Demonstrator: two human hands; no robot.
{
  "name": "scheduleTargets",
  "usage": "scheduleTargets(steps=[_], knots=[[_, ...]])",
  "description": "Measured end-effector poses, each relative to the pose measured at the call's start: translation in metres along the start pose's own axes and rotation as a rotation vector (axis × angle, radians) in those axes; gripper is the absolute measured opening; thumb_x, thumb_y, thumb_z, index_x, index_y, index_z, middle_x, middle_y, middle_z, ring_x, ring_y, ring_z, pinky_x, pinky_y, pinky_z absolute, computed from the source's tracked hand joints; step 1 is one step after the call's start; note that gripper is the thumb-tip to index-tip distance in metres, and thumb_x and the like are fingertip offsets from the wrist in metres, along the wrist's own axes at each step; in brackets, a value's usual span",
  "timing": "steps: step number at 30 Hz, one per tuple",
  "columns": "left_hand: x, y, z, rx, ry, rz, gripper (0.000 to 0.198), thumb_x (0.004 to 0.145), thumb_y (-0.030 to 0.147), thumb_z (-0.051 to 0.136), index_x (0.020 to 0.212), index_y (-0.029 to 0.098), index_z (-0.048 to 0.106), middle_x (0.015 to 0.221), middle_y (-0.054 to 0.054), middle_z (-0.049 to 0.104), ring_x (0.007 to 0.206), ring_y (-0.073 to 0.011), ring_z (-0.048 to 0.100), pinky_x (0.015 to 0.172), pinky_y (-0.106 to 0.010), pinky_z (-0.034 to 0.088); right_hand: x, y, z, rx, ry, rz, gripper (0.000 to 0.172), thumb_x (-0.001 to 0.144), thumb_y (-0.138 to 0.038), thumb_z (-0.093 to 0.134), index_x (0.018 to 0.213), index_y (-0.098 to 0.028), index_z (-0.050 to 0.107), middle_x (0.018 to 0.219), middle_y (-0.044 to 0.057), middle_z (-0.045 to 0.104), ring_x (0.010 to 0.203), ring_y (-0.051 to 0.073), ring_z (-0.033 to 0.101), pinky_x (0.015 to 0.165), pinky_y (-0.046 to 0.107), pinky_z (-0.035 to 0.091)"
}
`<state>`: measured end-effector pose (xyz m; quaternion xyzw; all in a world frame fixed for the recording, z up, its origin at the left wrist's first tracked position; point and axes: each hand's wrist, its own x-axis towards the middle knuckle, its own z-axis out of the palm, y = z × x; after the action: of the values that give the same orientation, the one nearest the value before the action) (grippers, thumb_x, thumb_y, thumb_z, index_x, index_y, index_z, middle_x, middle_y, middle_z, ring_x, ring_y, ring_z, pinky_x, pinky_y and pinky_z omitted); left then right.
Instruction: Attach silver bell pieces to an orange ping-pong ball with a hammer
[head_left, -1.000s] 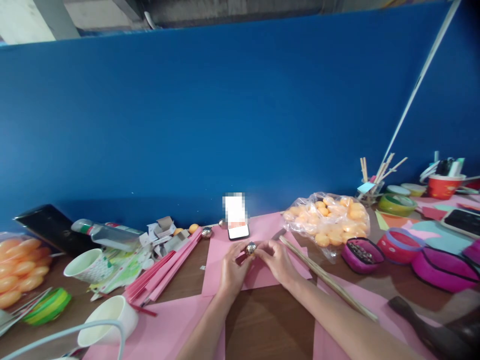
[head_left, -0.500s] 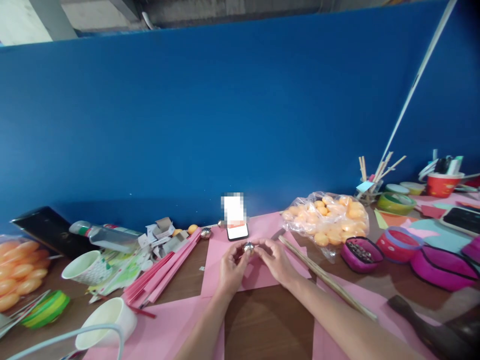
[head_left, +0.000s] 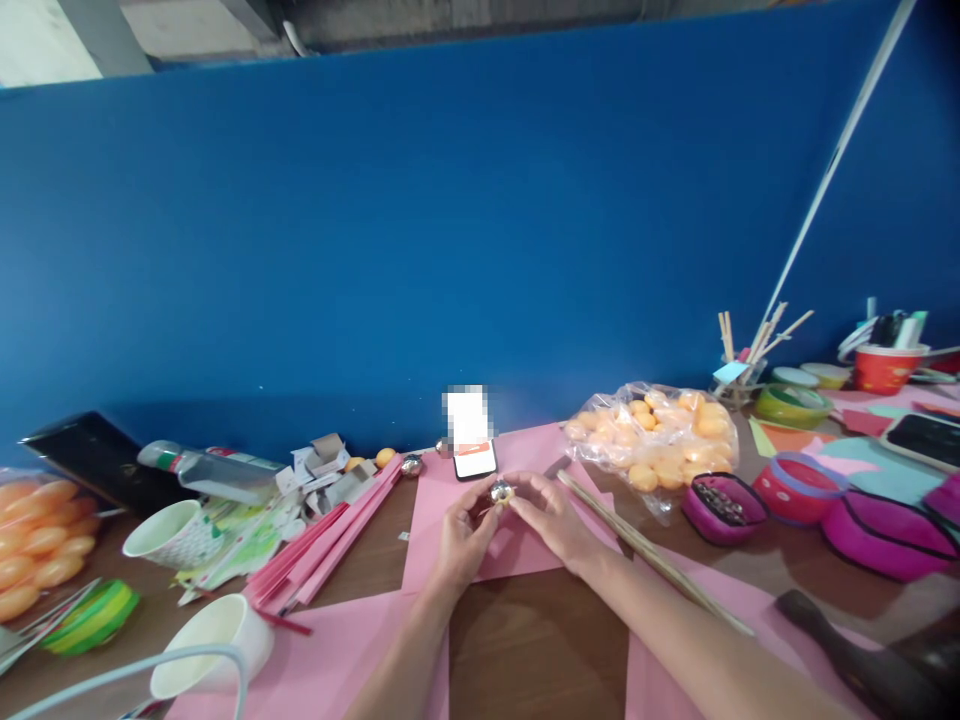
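Note:
A small shiny silver ball (head_left: 500, 490), with a yellowish patch low on its right side, is held between my two hands above a pink paper sheet (head_left: 435, 520). My left hand (head_left: 466, 528) curls round its left side, thumb against it. From the right, my right hand (head_left: 553, 518) meets the ball with thumb and fingers. Just beyond my hands a phone (head_left: 476, 463) leans upright against the blue wall, its screen lit and partly blurred. Another silver ball (head_left: 411, 465) rests on the table left of the phone.
On the right lie a clear bag of orange balls (head_left: 660, 435), a magenta bowl of small metallic bits (head_left: 724, 508) and thin wooden sticks (head_left: 652, 555). Leftward are pink paper strips (head_left: 330, 555), small boxes (head_left: 322, 465), a plastic bottle (head_left: 217, 475) and a white cup (head_left: 214, 645).
The ball has turned slightly in my fingers, and a yellowish patch now shows. My hands stay in almost the same place.

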<state>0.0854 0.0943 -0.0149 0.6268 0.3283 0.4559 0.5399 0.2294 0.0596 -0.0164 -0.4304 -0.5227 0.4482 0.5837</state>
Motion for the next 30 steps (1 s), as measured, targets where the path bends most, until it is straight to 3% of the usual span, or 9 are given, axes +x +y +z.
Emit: scheduleTargets(steps=[8, 14, 30], knots=[[-0.0022, 0.0075, -0.0009, -0.112, -0.041, -0.062, 0.039, 0.071, 0.028, 0.062, 0.108, 0.016, 0.057, 0.108, -0.010, 0.062, 0.099, -0.0230, 0.057, 0.084, -0.034, 0.047, 0.0023, 0.0015, -0.0011, 0.312, -0.064, 0.143, 0.032, 0.071, -0.030, 0.065, 0.100, -0.018, 0.057, 0.096, 0.006, 0.062, 0.088, 0.019, 0.058, 0.080, 0.034, 0.045], [-0.0028, 0.0073, 0.0001, -0.219, -0.051, -0.121, 0.042, 0.071, 0.033, 0.062, 0.109, 0.015, 0.058, 0.107, -0.011, 0.062, 0.098, -0.0237, 0.058, 0.087, -0.037, 0.045, 0.0040, 0.0063, -0.0010, 0.381, -0.057, 0.156, 0.029, 0.073, -0.028, 0.064, 0.099, -0.017, 0.059, 0.092, 0.006, 0.064, 0.085, 0.017, 0.060, 0.080, 0.033, 0.044], [-0.0014, 0.0035, -0.0028, 0.000, -0.051, -0.060, 0.041, 0.072, 0.033, 0.060, 0.109, 0.016, 0.059, 0.103, -0.009, 0.065, 0.097, -0.0251, 0.058, 0.085, -0.038, 0.046, 0.0022, -0.0032, -0.0009, 0.431, -0.113, 0.188, 0.026, 0.071, -0.024, 0.065, 0.095, -0.016, 0.058, 0.085, 0.004, 0.065, 0.078, 0.016, 0.061, 0.075, 0.030, 0.046]])
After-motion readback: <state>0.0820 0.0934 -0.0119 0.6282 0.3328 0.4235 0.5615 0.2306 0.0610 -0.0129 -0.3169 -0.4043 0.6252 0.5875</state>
